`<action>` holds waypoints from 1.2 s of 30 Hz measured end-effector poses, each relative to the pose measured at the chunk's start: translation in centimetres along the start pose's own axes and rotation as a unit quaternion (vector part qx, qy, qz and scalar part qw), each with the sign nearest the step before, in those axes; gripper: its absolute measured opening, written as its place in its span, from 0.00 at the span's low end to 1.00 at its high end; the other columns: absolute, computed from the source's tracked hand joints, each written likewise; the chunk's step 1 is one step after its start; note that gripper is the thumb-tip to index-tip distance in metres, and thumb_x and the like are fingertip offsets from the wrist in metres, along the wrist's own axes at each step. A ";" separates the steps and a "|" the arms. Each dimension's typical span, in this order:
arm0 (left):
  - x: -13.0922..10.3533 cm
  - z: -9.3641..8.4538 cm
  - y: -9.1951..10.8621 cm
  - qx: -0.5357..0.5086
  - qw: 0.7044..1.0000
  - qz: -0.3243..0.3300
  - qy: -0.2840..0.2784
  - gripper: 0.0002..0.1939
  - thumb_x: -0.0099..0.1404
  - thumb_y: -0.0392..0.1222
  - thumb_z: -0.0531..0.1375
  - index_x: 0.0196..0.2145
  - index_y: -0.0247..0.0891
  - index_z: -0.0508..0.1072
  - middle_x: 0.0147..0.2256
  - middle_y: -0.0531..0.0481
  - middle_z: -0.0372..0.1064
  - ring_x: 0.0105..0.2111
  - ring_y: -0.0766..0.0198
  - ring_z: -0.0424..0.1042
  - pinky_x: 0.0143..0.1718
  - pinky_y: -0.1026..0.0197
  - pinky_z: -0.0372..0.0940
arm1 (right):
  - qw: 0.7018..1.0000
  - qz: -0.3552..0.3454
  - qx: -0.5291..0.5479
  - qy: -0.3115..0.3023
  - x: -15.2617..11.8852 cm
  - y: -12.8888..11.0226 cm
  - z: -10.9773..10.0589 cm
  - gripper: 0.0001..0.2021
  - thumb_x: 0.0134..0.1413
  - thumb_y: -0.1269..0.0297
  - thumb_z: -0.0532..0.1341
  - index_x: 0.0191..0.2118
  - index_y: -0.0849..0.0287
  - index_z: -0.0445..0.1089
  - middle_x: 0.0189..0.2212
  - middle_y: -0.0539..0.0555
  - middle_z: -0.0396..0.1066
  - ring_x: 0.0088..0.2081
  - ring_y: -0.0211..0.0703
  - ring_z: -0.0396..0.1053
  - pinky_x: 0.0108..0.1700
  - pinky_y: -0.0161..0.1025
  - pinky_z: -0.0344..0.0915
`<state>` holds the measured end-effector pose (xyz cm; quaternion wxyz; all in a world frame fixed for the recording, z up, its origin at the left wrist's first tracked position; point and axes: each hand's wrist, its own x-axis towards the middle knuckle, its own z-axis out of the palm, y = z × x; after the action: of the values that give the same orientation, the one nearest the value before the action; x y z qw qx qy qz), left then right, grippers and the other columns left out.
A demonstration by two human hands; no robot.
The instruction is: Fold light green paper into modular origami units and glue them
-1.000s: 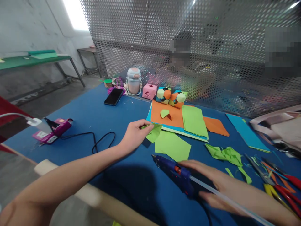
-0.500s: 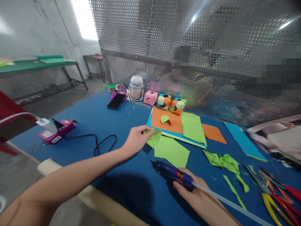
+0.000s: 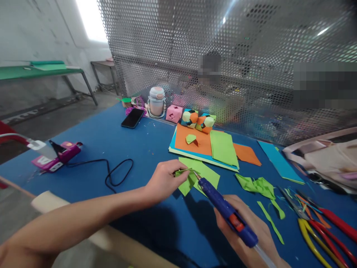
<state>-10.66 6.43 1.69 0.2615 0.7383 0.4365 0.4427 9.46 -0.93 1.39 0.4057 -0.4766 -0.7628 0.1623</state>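
Observation:
Between thumb and fingers, my left hand (image 3: 167, 181) pinches a folded green paper piece (image 3: 187, 183) just above the table. My right hand (image 3: 248, 223) is wrapped round a blue glue gun (image 3: 223, 204), with a clear glue stick (image 3: 263, 256) coming out of its rear end. The gun's nozzle points up and left, at the edge of the folded paper; whether it touches cannot be made out. A flat green paper sheet (image 3: 210, 174) lies on the table behind the folded piece and the nozzle.
Stacked coloured paper (image 3: 192, 143), paper balls (image 3: 192, 117) and a bottle (image 3: 156, 102) stand towards the perforated metal panel (image 3: 167, 44). Green scraps (image 3: 256, 186) and scissors (image 3: 302, 219) lie right. A phone (image 3: 133, 118), black cable (image 3: 107, 173) and purple power strip (image 3: 60, 156) are left.
My right hand has raised and tilted the glue gun, bringing its nozzle to the folded paper. My left hand has shifted slightly nearer with the paper. The view has turned a little.

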 end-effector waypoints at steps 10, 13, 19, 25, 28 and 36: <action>-0.3 0.3 0.1 0.021 0.999 0.026 -0.006 0.08 0.58 0.31 0.56 0.24 0.34 0.74 0.23 0.51 0.71 0.24 0.69 0.67 0.28 0.68 0.59 | 0.995 -0.057 -0.055 -0.056 0.1 0.8 -0.5 0.07 0.56 0.69 0.54 0.41 0.55 0.60 0.31 0.53 0.66 0.27 0.38 0.67 0.29 0.32 0.65; -0.3 0.4 0.1 0.028 0.999 0.027 -0.004 0.08 0.58 0.32 0.56 0.24 0.35 0.73 0.23 0.51 0.71 0.24 0.69 0.66 0.28 0.68 0.59 | 0.994 -0.066 -0.065 -0.055 0.1 0.8 -0.4 0.08 0.56 0.70 0.54 0.42 0.55 0.59 0.31 0.53 0.67 0.27 0.38 0.67 0.30 0.32 0.65; -0.3 0.4 0.1 0.033 0.999 0.027 -0.011 0.08 0.57 0.32 0.56 0.24 0.35 0.73 0.23 0.51 0.70 0.24 0.69 0.66 0.27 0.68 0.59 | 0.993 -0.057 -0.074 -0.068 0.1 0.9 -0.5 0.06 0.56 0.68 0.54 0.41 0.54 0.60 0.30 0.52 0.68 0.26 0.37 0.68 0.28 0.32 0.65; -0.2 0.4 0.1 0.033 0.999 0.017 -0.015 0.08 0.57 0.32 0.56 0.23 0.35 0.73 0.23 0.52 0.70 0.23 0.69 0.66 0.27 0.68 0.59 | 0.994 -0.037 -0.080 -0.069 0.1 0.9 -0.6 0.04 0.56 0.66 0.54 0.38 0.55 0.62 0.28 0.52 0.69 0.25 0.37 0.68 0.27 0.31 0.65; -0.3 0.4 0.1 0.032 0.999 0.010 -0.019 0.08 0.57 0.32 0.56 0.23 0.35 0.73 0.22 0.52 0.70 0.23 0.69 0.65 0.27 0.68 0.58 | 0.993 -0.051 -0.084 -0.072 0.2 0.9 -0.7 0.05 0.55 0.67 0.54 0.38 0.55 0.62 0.29 0.52 0.69 0.26 0.37 0.69 0.28 0.30 0.65; -0.3 0.3 0.3 0.022 0.999 -0.018 -0.029 0.08 0.56 0.33 0.56 0.23 0.35 0.74 0.22 0.52 0.70 0.23 0.69 0.65 0.26 0.67 0.58 | 0.994 -0.024 -0.084 -0.069 -0.1 1.0 -0.4 0.04 0.56 0.65 0.53 0.38 0.54 0.61 0.28 0.52 0.69 0.25 0.37 0.68 0.28 0.31 0.64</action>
<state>-10.36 6.02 1.70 0.2659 0.7483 0.4518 0.4065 10.36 -0.56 0.97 0.3146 -0.4782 -0.8111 0.1202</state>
